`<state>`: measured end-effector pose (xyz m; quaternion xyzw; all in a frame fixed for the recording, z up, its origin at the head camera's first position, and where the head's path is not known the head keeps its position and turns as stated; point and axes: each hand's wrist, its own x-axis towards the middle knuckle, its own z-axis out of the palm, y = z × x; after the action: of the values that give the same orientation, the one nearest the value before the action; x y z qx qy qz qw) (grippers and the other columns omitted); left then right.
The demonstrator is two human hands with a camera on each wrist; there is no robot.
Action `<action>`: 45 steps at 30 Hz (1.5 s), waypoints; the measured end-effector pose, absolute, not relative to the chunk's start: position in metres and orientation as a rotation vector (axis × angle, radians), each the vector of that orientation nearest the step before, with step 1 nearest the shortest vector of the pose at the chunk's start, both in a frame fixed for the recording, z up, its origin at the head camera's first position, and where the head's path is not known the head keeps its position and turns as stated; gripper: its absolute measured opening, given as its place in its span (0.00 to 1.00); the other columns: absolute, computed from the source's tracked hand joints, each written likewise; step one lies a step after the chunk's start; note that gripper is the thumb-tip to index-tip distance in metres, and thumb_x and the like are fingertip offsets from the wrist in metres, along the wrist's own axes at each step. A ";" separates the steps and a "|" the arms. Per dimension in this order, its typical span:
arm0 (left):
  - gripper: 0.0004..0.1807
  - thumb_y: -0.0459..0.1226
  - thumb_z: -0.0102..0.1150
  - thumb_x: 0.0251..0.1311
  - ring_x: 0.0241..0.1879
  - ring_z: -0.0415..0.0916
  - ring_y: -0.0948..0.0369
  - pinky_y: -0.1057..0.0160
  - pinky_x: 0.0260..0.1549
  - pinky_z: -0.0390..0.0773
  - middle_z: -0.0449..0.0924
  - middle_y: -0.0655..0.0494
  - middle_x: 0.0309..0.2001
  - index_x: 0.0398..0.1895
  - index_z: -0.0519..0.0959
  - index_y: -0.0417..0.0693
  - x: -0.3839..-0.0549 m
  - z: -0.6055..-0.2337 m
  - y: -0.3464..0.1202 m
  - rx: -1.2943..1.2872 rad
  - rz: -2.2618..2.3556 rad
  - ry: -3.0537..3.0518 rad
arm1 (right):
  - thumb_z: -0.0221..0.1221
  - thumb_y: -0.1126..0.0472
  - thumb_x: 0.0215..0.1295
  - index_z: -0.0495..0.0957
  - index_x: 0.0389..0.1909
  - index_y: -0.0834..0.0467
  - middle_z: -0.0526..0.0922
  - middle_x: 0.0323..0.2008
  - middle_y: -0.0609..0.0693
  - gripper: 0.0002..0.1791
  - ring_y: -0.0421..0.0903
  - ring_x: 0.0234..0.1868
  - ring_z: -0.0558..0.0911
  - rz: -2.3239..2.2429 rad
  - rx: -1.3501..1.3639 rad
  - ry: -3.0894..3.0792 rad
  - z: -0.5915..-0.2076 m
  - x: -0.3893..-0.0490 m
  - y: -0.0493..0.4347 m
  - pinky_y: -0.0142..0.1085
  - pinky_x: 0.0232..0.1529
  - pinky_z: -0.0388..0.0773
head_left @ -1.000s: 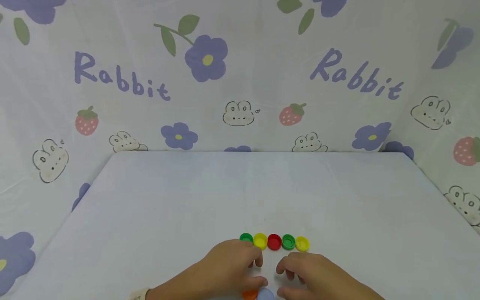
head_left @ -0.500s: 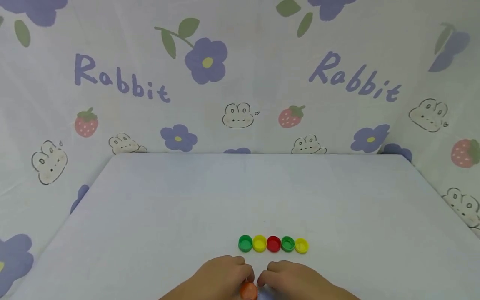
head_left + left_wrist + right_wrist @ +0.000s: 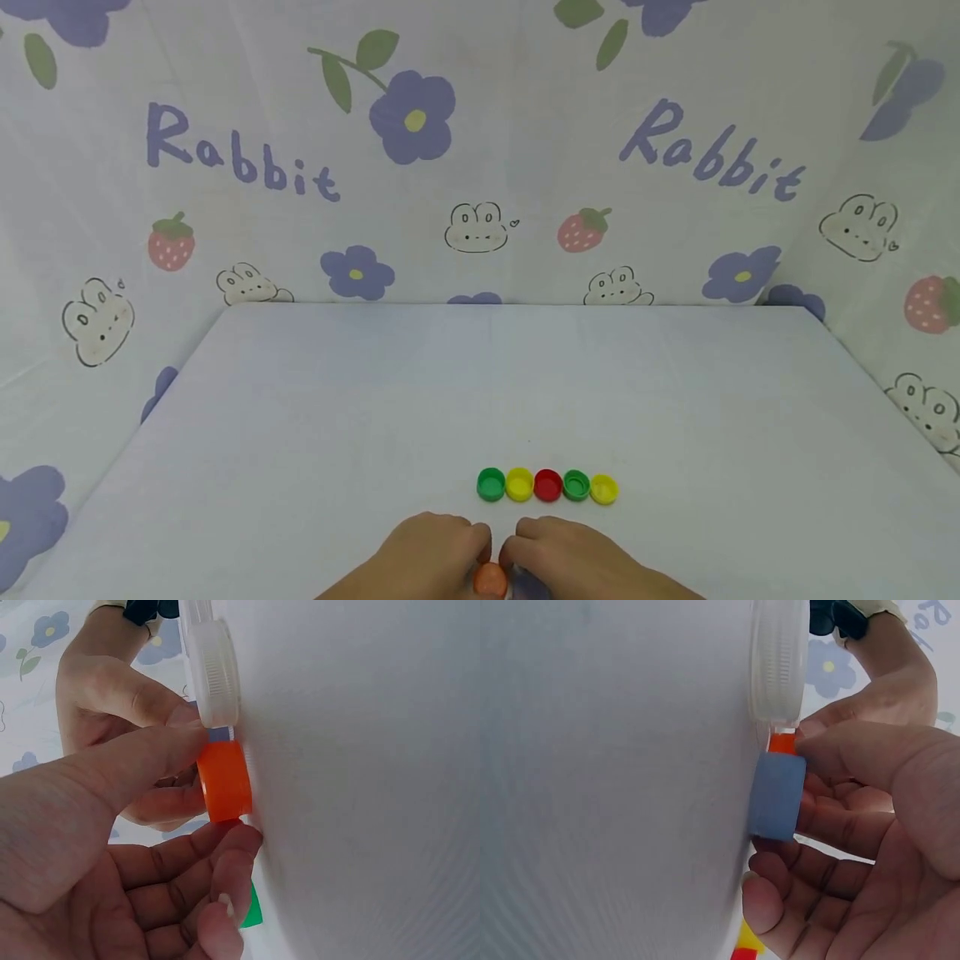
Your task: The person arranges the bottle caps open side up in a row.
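At the bottom of the head view my left hand [image 3: 427,552] and right hand [image 3: 588,560] are close together. The left one pinches an orange bottle cap [image 3: 225,781] between thumb and fingertips, as the left wrist view shows. A blue-grey bottle cap [image 3: 777,796] is pinched by the right hand's thumb and fingers in the right wrist view. Both caps stand on the white tabletop side by side; whether they touch is unclear. Beyond the hands runs a row of caps: green [image 3: 491,484], yellow [image 3: 520,484], red [image 3: 548,485], another green [image 3: 577,485] and another yellow [image 3: 603,489].
A clear plastic container with a ribbed lid [image 3: 216,675] stands right beside the two held caps, on the person's side; the head view leaves it out. The white table [image 3: 480,383] reaches back to a patterned cloth [image 3: 525,150] that hangs behind and at both sides.
Both hands have come down and inward from a spread position and now grip the orange and blue caps. Those caps have shifted slightly left. The row of caps has stayed in place.
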<state>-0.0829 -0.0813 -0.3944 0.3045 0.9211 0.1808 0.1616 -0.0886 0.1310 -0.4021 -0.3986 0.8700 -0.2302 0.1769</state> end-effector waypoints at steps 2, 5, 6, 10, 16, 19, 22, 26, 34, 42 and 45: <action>0.14 0.49 0.68 0.58 0.17 0.64 0.68 0.69 0.18 0.66 0.66 0.68 0.17 0.23 0.78 0.53 -0.082 -0.394 -0.082 0.859 0.519 2.634 | 0.71 0.50 0.60 0.84 0.43 0.51 0.71 0.30 0.31 0.14 0.29 0.33 0.68 -0.649 -1.174 2.482 -0.403 -0.088 0.131 0.23 0.36 0.71; 0.16 0.50 0.68 0.57 0.16 0.63 0.68 0.70 0.17 0.64 0.66 0.67 0.15 0.21 0.77 0.52 -0.081 -0.395 -0.082 0.857 0.535 2.639 | 0.70 0.52 0.62 0.84 0.42 0.51 0.70 0.29 0.31 0.11 0.29 0.32 0.67 -0.638 -1.196 2.502 -0.403 -0.088 0.131 0.23 0.36 0.70; 0.16 0.50 0.67 0.58 0.16 0.63 0.68 0.70 0.16 0.64 0.65 0.67 0.15 0.20 0.76 0.52 -0.081 -0.395 -0.082 0.858 0.541 2.638 | 0.69 0.52 0.62 0.84 0.41 0.51 0.69 0.29 0.31 0.10 0.29 0.32 0.67 -0.633 -1.197 2.508 -0.403 -0.087 0.130 0.23 0.35 0.69; 0.19 0.51 0.66 0.59 0.15 0.61 0.68 0.70 0.15 0.62 0.63 0.67 0.14 0.17 0.73 0.54 -0.081 -0.395 -0.082 0.863 0.569 2.623 | 0.70 0.52 0.62 0.83 0.41 0.51 0.67 0.27 0.31 0.10 0.29 0.31 0.66 -0.608 -1.151 2.522 -0.402 -0.087 0.127 0.23 0.35 0.68; 0.16 0.46 0.66 0.58 0.16 0.61 0.69 0.71 0.16 0.62 0.63 0.69 0.15 0.18 0.73 0.56 -0.081 -0.393 -0.083 0.888 0.613 2.606 | 0.69 0.51 0.63 0.83 0.41 0.50 0.68 0.28 0.31 0.11 0.29 0.31 0.66 -0.638 -1.148 2.529 -0.403 -0.087 0.125 0.24 0.34 0.69; 0.11 0.42 0.68 0.56 0.18 0.64 0.70 0.71 0.19 0.66 0.67 0.70 0.17 0.20 0.77 0.57 -0.082 -0.391 -0.085 0.860 0.629 2.583 | 0.68 0.51 0.64 0.83 0.39 0.51 0.69 0.28 0.32 0.09 0.29 0.31 0.67 -0.678 -1.197 2.541 -0.405 -0.087 0.125 0.23 0.34 0.68; 0.07 0.40 0.71 0.56 0.19 0.67 0.69 0.70 0.22 0.70 0.70 0.70 0.18 0.24 0.82 0.57 -0.083 -0.388 -0.086 0.813 0.664 2.532 | 0.67 0.53 0.65 0.84 0.39 0.51 0.69 0.27 0.32 0.07 0.29 0.31 0.67 -0.702 -1.210 2.549 -0.405 -0.088 0.125 0.23 0.34 0.68; 0.07 0.42 0.75 0.54 0.21 0.70 0.70 0.71 0.25 0.73 0.73 0.71 0.20 0.27 0.85 0.55 -0.084 -0.386 -0.085 0.805 0.694 2.500 | 0.68 0.52 0.66 0.85 0.40 0.52 0.70 0.28 0.31 0.09 0.30 0.32 0.68 -0.732 -1.144 2.515 -0.406 -0.090 0.125 0.25 0.35 0.70; 0.10 0.41 0.78 0.50 0.22 0.67 0.71 0.72 0.26 0.71 0.70 0.71 0.21 0.28 0.82 0.55 -0.085 -0.387 -0.083 0.878 0.626 2.582 | 0.67 0.48 0.67 0.84 0.44 0.51 0.72 0.31 0.31 0.12 0.30 0.36 0.71 -0.881 -1.019 2.463 -0.400 -0.088 0.126 0.27 0.39 0.75; 0.13 0.35 0.76 0.50 0.26 0.69 0.72 0.73 0.31 0.74 0.75 0.72 0.26 0.38 0.82 0.52 -0.087 -0.385 -0.084 0.853 0.667 2.586 | 0.67 0.47 0.67 0.84 0.44 0.50 0.76 0.36 0.31 0.13 0.32 0.38 0.74 -0.961 -1.003 2.519 -0.396 -0.087 0.128 0.29 0.41 0.76; 0.16 0.36 0.75 0.54 0.28 0.71 0.72 0.71 0.34 0.77 0.78 0.71 0.29 0.45 0.81 0.52 -0.087 -0.383 -0.085 0.798 0.727 2.556 | 0.68 0.49 0.67 0.83 0.43 0.50 0.77 0.36 0.31 0.11 0.33 0.38 0.74 -0.969 -0.954 2.553 -0.395 -0.088 0.129 0.31 0.41 0.77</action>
<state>-0.0872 -0.0846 -0.3827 0.2828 0.9058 0.2575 0.1823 -0.0877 0.1292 -0.3954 -0.3274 0.8757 -0.3326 0.1241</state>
